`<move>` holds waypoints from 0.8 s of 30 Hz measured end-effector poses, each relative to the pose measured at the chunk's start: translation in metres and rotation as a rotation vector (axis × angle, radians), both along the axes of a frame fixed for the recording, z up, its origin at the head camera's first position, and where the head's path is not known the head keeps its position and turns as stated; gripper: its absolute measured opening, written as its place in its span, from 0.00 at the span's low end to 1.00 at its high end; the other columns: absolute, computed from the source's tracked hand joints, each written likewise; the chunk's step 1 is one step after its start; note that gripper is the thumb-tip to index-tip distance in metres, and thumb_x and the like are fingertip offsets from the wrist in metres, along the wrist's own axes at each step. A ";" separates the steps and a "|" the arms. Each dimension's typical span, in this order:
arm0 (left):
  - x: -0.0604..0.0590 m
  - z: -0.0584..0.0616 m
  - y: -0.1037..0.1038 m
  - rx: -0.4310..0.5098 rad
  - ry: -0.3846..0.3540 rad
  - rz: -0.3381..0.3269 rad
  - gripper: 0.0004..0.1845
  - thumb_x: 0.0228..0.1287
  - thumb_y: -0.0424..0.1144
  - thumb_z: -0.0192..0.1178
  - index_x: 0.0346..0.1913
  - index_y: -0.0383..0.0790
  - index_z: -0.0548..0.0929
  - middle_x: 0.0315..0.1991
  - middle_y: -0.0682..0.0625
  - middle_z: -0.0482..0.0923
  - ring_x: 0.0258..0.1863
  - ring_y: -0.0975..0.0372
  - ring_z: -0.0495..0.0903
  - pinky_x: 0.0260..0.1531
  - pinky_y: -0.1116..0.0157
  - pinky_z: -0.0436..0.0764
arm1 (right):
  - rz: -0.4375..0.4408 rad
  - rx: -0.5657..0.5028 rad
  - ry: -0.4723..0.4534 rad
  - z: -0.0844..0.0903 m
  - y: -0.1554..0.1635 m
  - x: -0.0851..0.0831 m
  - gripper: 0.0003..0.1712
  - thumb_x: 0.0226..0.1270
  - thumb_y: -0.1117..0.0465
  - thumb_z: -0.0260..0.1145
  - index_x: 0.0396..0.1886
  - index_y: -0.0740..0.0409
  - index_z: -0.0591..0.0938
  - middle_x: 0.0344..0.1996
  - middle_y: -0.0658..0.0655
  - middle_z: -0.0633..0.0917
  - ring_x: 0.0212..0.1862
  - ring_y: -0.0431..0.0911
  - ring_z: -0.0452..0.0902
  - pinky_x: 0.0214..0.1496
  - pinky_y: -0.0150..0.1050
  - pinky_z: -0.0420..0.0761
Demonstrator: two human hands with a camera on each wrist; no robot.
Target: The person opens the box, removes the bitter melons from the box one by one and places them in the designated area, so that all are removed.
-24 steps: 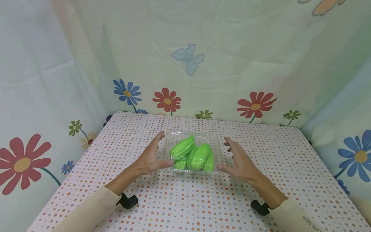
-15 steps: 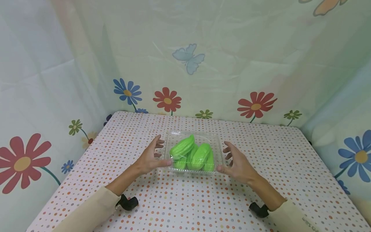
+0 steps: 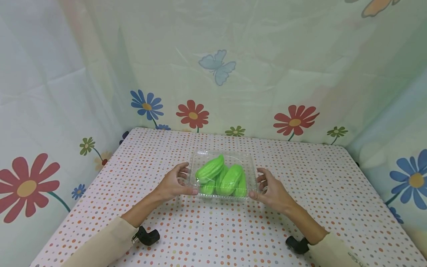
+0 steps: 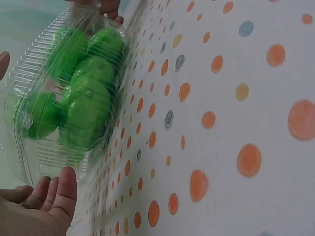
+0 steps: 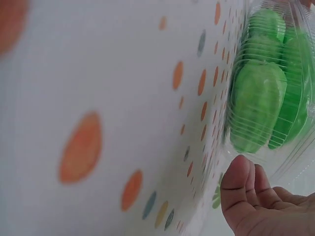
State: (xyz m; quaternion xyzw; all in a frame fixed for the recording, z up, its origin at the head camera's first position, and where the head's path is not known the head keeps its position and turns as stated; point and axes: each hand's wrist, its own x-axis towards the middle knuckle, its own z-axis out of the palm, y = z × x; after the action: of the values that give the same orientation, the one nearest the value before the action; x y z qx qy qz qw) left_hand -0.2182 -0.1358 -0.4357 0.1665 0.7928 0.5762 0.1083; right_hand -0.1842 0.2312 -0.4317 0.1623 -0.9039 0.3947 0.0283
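A clear plastic clamshell box, lid down, sits on the dotted tabletop. Through its walls show several bright green, ridged, gourd-like pieces, piled together. My left hand holds the box's left end, thumb at the front corner and fingers bent along the side. At the opposite end, my right hand mirrors it, its thumb on the front right corner. In the left wrist view, the fingertips meet the box's end wall. The right wrist view has fingertips close at the lower edge.
A white tablecloth with coloured dots covers the table. Flower-printed curtains hang behind it and along both sides. Black wrist-worn mounts stick out below the sleeves.
Both hands have closed in on the ends of the box. Their fingers, straighter and spread before, are now bent along its sides. The box has stayed in place.
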 end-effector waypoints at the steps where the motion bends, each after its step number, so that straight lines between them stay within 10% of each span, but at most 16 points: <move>1: 0.000 0.000 0.000 0.004 -0.004 0.005 0.61 0.46 0.46 0.82 0.78 0.32 0.55 0.67 0.37 0.68 0.62 0.47 0.71 0.59 0.51 0.79 | -0.002 -0.007 -0.001 0.000 0.000 0.000 0.55 0.61 0.44 0.76 0.74 0.72 0.60 0.51 0.67 0.78 0.45 0.49 0.76 0.43 0.44 0.80; 24: 0.006 -0.004 0.006 0.125 -0.076 0.061 0.51 0.46 0.34 0.81 0.72 0.29 0.64 0.61 0.36 0.69 0.49 0.52 0.77 0.43 0.65 0.85 | -0.016 -0.384 -0.328 -0.001 -0.007 0.005 0.54 0.64 0.44 0.74 0.72 0.68 0.53 0.56 0.65 0.67 0.49 0.48 0.65 0.42 0.33 0.77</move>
State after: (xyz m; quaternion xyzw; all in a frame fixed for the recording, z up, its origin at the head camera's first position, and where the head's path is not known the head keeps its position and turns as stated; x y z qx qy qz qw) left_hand -0.2123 -0.1293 -0.4393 0.1265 0.7552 0.6337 0.1101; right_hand -0.1797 0.2237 -0.4322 0.0808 -0.8060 0.5801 -0.0852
